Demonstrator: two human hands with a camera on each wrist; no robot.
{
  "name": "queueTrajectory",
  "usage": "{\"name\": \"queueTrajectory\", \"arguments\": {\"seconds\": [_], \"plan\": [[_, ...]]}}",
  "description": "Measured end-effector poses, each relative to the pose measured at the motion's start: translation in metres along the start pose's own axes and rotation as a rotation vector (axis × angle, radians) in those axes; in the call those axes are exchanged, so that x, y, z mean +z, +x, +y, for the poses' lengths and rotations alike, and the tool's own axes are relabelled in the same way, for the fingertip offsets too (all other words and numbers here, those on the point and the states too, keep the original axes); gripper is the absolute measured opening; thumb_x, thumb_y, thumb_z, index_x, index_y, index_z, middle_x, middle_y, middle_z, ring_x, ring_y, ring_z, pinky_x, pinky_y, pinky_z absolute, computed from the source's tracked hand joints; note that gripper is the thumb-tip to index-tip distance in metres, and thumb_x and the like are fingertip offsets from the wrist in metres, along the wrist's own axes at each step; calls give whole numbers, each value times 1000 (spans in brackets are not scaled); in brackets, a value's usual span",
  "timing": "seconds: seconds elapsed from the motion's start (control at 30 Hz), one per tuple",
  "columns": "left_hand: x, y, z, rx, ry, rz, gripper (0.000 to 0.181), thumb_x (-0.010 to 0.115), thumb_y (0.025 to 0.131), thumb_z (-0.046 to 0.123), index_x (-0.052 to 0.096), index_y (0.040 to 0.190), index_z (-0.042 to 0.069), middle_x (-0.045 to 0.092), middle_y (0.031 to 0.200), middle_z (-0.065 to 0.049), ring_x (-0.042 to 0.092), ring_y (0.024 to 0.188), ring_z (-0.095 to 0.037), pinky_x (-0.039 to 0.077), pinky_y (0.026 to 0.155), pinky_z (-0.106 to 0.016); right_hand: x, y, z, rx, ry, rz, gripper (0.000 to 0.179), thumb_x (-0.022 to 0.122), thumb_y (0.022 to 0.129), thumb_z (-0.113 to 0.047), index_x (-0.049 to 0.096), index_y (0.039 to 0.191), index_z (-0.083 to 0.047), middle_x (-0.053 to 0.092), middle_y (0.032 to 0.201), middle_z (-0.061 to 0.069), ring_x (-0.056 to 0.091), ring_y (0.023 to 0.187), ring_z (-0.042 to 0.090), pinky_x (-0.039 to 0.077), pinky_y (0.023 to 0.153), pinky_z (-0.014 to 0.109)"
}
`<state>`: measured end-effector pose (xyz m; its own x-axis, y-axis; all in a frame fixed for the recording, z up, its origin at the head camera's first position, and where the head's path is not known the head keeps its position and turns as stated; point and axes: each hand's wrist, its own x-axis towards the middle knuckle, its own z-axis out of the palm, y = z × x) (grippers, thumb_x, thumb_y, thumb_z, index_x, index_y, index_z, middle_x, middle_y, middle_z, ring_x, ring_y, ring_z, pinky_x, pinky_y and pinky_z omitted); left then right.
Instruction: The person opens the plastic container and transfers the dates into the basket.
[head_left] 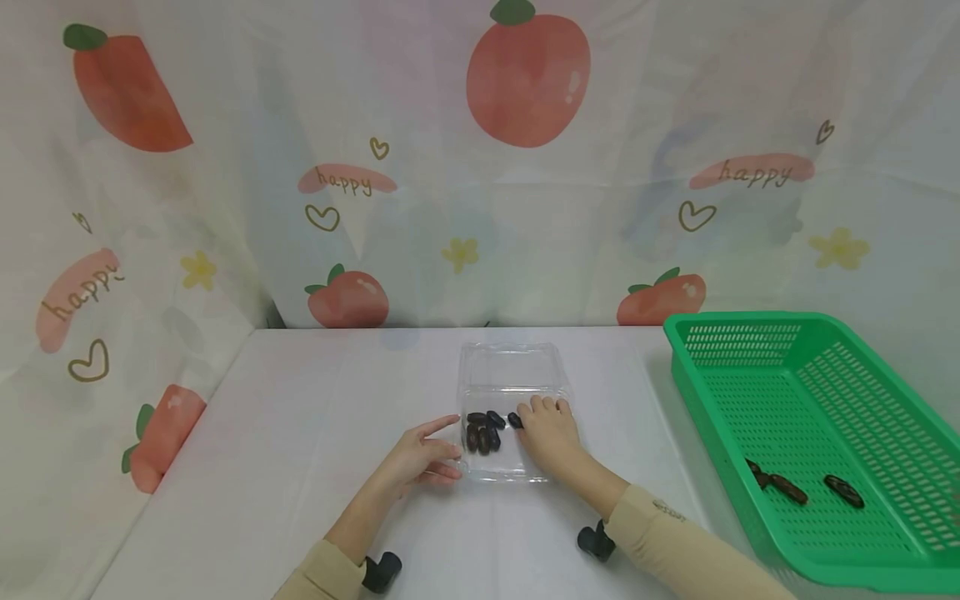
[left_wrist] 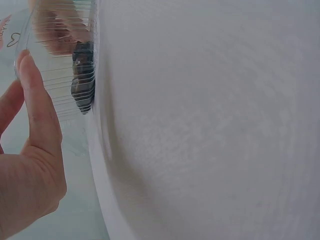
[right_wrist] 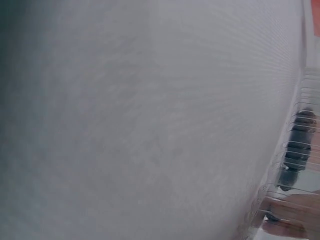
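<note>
A clear plastic clamshell container stands with its lid folded back. Several dark dates lie together in its left half, also seen through the ribbed wall in the left wrist view. My left hand rests against the container's left side, fingers fairly straight and touching the wall. My right hand reaches inside the right half, fingers bent downward around a date that is mostly hidden by them. Another date lies right beside this hand's thumb side.
A green plastic basket stands at the right, with a few dates on its perforated floor. White cloth covers the table. A printed curtain hangs along the back and left.
</note>
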<state>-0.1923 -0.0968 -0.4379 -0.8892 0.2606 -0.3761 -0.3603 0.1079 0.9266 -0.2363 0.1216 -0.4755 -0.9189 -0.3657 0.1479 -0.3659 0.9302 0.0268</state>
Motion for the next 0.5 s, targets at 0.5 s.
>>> {"name": "queueTrajectory", "arguments": {"seconds": [0.5], "plan": [[-1,1,-3,6,2,6,58,59,86,6,37,140,9,62,102,-19,66,61,-15,57,60,-29,-5,-1,0,-25,14,75,25,64,84,-26,60,104,-11,58,88,8,56,87,26,42,82,42]]}}
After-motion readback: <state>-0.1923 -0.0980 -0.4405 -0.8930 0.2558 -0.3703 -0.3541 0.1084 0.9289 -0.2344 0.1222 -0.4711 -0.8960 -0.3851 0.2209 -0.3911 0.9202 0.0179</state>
